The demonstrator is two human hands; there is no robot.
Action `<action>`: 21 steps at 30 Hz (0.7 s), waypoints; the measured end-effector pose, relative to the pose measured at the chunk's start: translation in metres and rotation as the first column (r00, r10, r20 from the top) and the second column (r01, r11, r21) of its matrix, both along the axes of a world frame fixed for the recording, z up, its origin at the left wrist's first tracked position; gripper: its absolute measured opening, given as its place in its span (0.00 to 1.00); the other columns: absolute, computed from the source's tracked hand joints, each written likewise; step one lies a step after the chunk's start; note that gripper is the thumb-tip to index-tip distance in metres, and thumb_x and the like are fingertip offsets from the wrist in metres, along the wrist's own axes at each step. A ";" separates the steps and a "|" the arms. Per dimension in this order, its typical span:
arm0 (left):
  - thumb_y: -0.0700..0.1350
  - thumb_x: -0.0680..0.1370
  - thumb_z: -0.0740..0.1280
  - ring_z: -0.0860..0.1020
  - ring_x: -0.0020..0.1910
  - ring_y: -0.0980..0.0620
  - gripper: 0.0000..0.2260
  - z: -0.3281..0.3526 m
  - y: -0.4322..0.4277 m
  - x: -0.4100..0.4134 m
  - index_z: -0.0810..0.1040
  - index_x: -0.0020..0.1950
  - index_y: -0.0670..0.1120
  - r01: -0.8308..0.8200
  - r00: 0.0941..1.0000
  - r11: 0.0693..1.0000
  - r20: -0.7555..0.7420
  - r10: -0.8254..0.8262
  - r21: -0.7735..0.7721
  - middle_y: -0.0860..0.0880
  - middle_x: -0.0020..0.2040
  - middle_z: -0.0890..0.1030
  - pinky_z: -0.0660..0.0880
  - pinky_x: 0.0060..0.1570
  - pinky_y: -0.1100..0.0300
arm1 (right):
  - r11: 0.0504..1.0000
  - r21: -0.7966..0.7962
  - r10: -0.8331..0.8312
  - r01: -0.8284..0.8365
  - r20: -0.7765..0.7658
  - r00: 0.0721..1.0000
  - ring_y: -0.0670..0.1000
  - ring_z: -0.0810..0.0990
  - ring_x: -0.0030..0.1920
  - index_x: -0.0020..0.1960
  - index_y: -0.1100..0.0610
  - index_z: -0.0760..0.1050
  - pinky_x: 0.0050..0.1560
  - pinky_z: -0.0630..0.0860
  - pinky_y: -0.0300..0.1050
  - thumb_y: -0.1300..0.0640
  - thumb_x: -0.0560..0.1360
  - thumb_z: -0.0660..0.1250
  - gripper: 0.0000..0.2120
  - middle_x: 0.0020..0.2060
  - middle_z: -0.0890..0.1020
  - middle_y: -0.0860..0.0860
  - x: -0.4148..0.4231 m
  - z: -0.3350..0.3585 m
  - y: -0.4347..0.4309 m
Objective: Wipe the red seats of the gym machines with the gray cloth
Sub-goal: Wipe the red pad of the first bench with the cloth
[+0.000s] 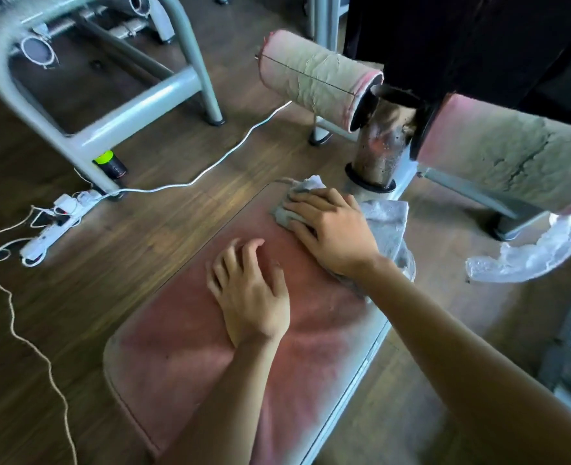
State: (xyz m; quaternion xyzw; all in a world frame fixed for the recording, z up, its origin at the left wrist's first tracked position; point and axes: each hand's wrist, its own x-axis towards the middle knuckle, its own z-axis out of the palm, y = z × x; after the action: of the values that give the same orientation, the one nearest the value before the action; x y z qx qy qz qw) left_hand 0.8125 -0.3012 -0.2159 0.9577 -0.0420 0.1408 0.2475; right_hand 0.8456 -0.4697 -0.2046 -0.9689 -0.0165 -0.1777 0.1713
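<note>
right hand (331, 231) presses gray cloth (386, 219) (on red seat (183, 357)).

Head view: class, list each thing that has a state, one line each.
red seat: worn, faded, partly under cloth
gray cloth: bunched, pressed on seat's far end
right hand: flat on cloth, pressing
left hand: bare, resting on seat
power strip: on floor, plugs in

gray cloth (386, 223): middle covered by right hand (331, 229), folds there not readable
red seat (190, 364): near end cut by bottom edge; patches covered by left hand (250, 297) & both forearms
gray frame (136, 119): smeared w/ blur top-left, upper part cut off
roller pad (512, 152): runs out past right edge
power strip (52, 226): plugs too small to make out
</note>
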 end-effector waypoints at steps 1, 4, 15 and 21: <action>0.50 0.77 0.63 0.71 0.66 0.44 0.14 0.000 0.000 0.000 0.77 0.61 0.52 0.005 1.000 1.000 0.009 -0.004 -0.030 0.48 0.65 0.76 0.63 0.71 0.38 | 1.000 -0.008 -0.009 0.008 -0.013 1.000 0.47 0.73 0.65 0.65 0.43 0.78 0.59 0.71 0.51 0.41 0.81 0.58 0.18 0.66 0.78 0.40 -0.004 0.001 0.004; 0.48 0.77 0.61 0.74 0.63 0.43 0.14 0.004 0.001 -0.001 0.78 0.61 0.50 0.012 1.000 0.976 0.006 -0.011 -0.216 0.47 0.60 0.79 0.61 0.73 0.40 | 0.997 -0.029 -0.069 0.068 -0.038 0.997 0.47 0.72 0.67 0.65 0.42 0.77 0.63 0.69 0.50 0.40 0.81 0.58 0.18 0.66 0.77 0.39 -0.014 0.005 0.015; 0.38 0.78 0.68 0.80 0.55 0.49 0.07 0.014 0.182 0.038 0.84 0.50 0.48 0.593 0.753 0.718 -0.066 -0.655 -0.363 0.51 0.52 0.84 0.71 0.55 0.66 | 0.936 -0.078 -0.347 0.342 -0.066 0.935 0.48 0.68 0.70 0.69 0.41 0.74 0.68 0.65 0.51 0.36 0.80 0.54 0.21 0.69 0.74 0.37 -0.097 0.002 0.119; 0.42 0.80 0.63 0.78 0.39 0.48 0.09 -0.009 0.219 0.038 0.80 0.49 0.55 0.667 0.735 0.662 0.160 -0.659 -0.341 0.53 0.42 0.82 0.76 0.42 0.53 | 0.911 -0.107 -0.409 0.398 -0.126 0.904 0.48 0.65 0.71 0.70 0.39 0.72 0.69 0.62 0.50 0.36 0.81 0.53 0.21 0.71 0.72 0.36 -0.116 0.003 0.164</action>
State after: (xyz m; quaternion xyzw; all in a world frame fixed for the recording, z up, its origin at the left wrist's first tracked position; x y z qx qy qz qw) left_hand 0.8501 -0.0826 -0.2247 0.8086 -0.3625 0.0574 0.4598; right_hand 0.7297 -0.3057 -0.2011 -0.9677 0.1899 -0.1375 0.0933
